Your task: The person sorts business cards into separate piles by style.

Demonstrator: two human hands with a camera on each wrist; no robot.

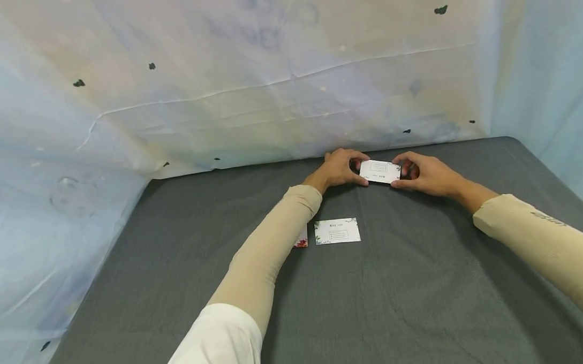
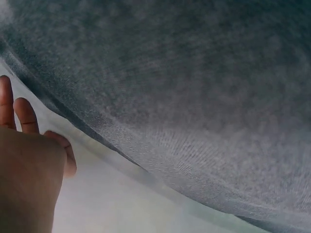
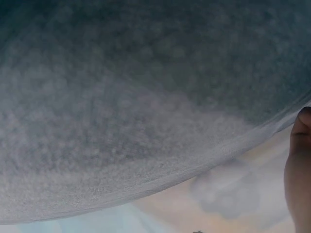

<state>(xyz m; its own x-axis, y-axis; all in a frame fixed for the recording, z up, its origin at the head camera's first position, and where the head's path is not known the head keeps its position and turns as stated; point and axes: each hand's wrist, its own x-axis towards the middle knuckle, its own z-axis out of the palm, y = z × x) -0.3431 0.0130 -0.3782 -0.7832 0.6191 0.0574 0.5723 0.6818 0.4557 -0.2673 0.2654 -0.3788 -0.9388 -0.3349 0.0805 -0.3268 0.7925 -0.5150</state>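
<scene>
Near the back edge of the table, a white printed card (image 1: 380, 171) with small leaf decorations is held between both hands. My left hand (image 1: 341, 167) grips its left end with thumb and fingers. The right hand (image 1: 428, 173) pinches the opposite end, its thumb at the near corner. A second white card (image 1: 337, 231) with leafy corners lies flat, nearer to me. Beside it, a card with red flowers (image 1: 301, 238) is mostly hidden behind my left forearm. In the wrist views, only parts of the left hand (image 2: 34, 155) and right hand (image 3: 300, 170) show; the held card does not.
Dark grey cloth (image 1: 420, 284) covers the table. A pale patterned sheet (image 1: 279, 96) hangs right behind the back edge, with similar sheets along the left and right sides. My left sleeve (image 1: 260, 252) stretches across the table's middle.
</scene>
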